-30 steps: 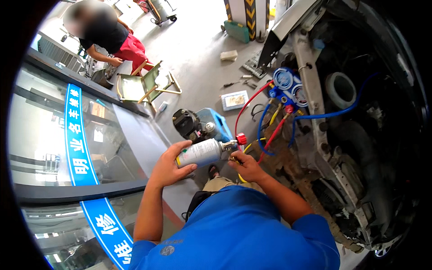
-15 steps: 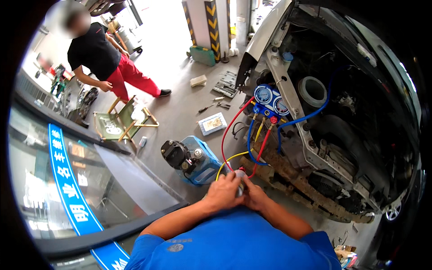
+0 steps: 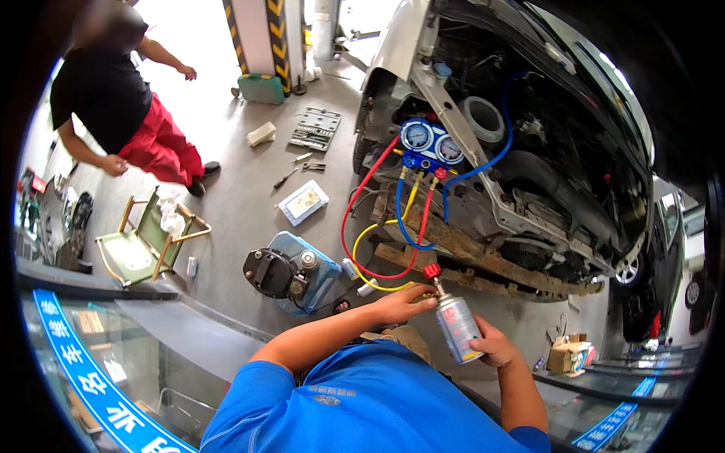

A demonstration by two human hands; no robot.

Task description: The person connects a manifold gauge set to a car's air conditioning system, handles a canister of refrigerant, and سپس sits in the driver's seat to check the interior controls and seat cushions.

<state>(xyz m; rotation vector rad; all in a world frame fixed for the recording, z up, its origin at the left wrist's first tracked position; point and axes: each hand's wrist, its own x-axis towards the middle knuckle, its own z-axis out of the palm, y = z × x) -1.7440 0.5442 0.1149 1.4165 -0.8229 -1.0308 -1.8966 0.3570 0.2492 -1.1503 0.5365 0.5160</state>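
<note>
Silver can [image 3: 457,328], lower end in right grip [image 3: 497,346]

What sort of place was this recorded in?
Probably a car repair workshop: a car with its engine bay exposed, a blue gauge set at its front, and an open tool case on the floor.

White characters on a blue strip [image 3: 87,370] left of the silver can [image 3: 458,331], printing on its side, marked gauges [image 3: 417,136] above it, grey shirt emblem [image 3: 327,400] below-left of it
</note>
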